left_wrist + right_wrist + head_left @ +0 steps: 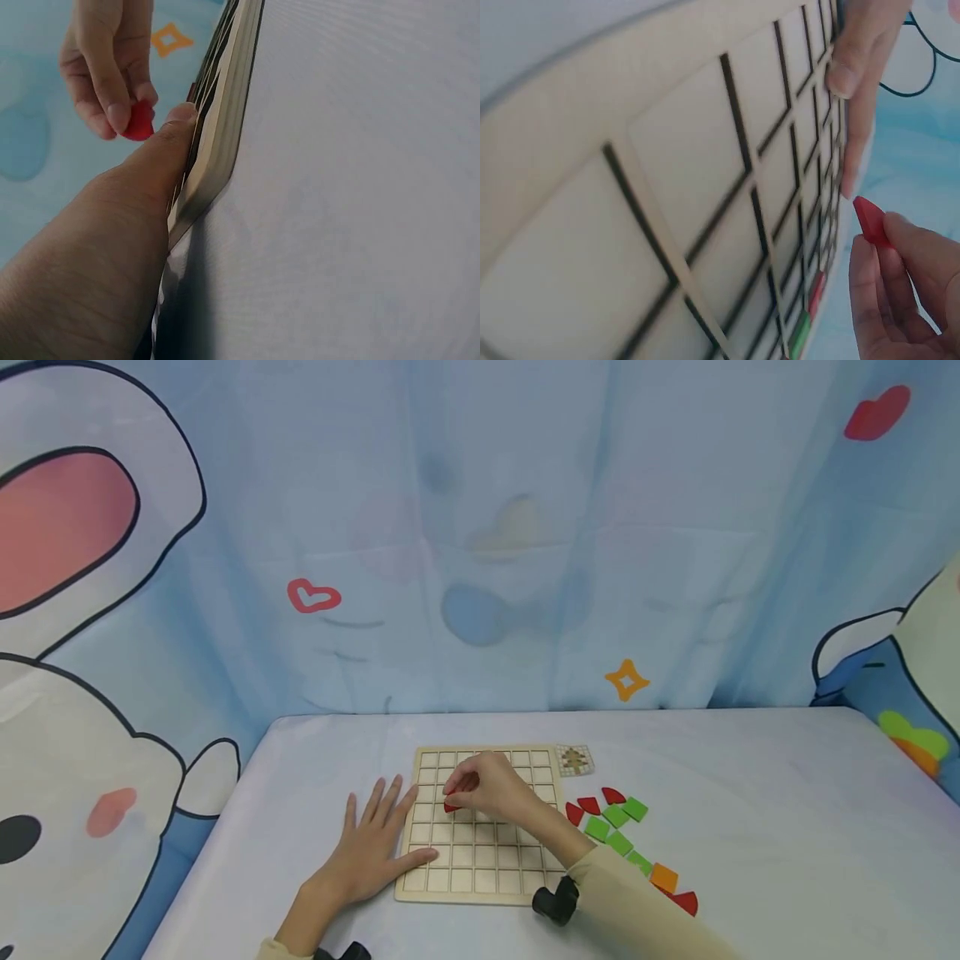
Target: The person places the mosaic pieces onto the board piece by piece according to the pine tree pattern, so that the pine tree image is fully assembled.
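A wooden board [475, 881] with a grid of square cells lies on the white table. My left hand [375, 852] rests on its left side with fingers spread, the thumb over the lower left cells. Above the middle left cells, my right hand [491, 787] pinches a small red piece [871, 223] with a curved edge between thumb and fingertips. In the right wrist view the red piece stands tilted, apart from the board. A red piece [816, 292] and a green piece [800, 335] show at the board's far side there; I cannot tell whether they lie in cells.
Right of the board lie several green squares [597, 828], several red curved pieces [612, 795] and an orange square [664, 877]. A small pattern card [575, 760] with a tree-like figure sits by the board's upper right corner. A printed blue curtain [525, 610] hangs behind.
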### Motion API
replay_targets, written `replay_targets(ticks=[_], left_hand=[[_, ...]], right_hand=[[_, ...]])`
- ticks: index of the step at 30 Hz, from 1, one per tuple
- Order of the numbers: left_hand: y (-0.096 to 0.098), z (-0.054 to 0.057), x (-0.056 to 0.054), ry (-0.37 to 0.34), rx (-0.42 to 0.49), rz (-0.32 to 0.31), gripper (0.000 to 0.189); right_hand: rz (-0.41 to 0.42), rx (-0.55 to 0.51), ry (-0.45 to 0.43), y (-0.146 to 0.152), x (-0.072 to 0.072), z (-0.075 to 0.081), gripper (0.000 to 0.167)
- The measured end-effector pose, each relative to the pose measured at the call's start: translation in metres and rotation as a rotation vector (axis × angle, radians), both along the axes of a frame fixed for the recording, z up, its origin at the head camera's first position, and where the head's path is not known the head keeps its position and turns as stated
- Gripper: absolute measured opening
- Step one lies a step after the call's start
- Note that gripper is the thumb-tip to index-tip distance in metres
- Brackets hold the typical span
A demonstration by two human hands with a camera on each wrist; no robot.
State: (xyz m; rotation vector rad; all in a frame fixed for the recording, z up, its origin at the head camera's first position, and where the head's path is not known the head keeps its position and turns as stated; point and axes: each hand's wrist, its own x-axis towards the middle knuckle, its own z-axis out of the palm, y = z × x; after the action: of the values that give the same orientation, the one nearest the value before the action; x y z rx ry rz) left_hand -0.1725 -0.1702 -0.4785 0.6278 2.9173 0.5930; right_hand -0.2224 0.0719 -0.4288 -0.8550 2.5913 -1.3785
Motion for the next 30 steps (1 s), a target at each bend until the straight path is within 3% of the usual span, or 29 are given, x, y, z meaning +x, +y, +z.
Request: replay_targets(ticks=[7, 12, 15, 30], left_hand=[[-0.001, -0.001, 0.000, -0.016, 0.016, 0.006, 0.095], [-0.002, -0.002, 0.000, -0.016, 0.010, 0.004, 0.096], [-0.003, -0.002, 0.000, -0.017, 0.014, 0.002, 0.096], [-0.002, -0.001, 0.001, 0.002, 0.030, 0.009, 0.096]], right_hand=[[-0.093, 0.004, -0.021, -0.011, -0.009, -0.015, 0.002], [-0.095, 0.023, 0.051, -0.017, -0.012, -0.020, 0.007], [-0.097, 0.052, 0.087, -0.020, -0.012, -0.020, 0.008], [-0.092, 0.241, 0.094, -0.030, -0.012, -0.008, 0.015]])
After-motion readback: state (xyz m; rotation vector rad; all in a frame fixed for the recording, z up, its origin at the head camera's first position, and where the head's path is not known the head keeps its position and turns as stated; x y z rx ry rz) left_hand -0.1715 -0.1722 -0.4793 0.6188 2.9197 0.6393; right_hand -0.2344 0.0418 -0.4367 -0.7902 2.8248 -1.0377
